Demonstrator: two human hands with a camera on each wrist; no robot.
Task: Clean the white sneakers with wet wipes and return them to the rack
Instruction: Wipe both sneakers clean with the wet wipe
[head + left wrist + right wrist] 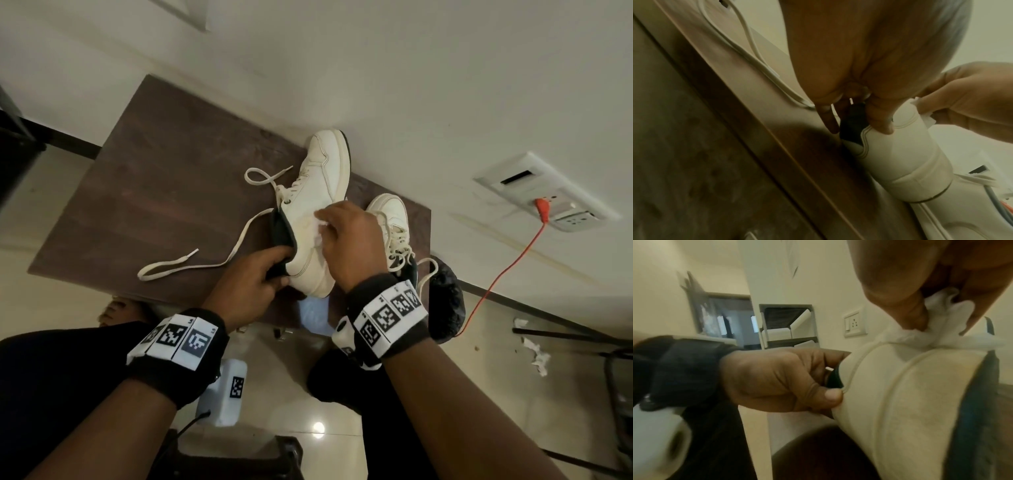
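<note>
A white sneaker with a dark lining lies tipped on its side on the brown table, its loose lace trailing left. My left hand grips its heel collar, thumb on the outside, fingers in the opening. My right hand pinches a crumpled white wet wipe and presses it on the sneaker's side panel. The second white sneaker stands laced just to the right, partly behind my right hand.
A black plastic bag hangs off the table's right end. A pale blue wipes pack lies at the table's near edge. An orange cable runs from a wall socket. Crumpled wipes lie on the floor.
</note>
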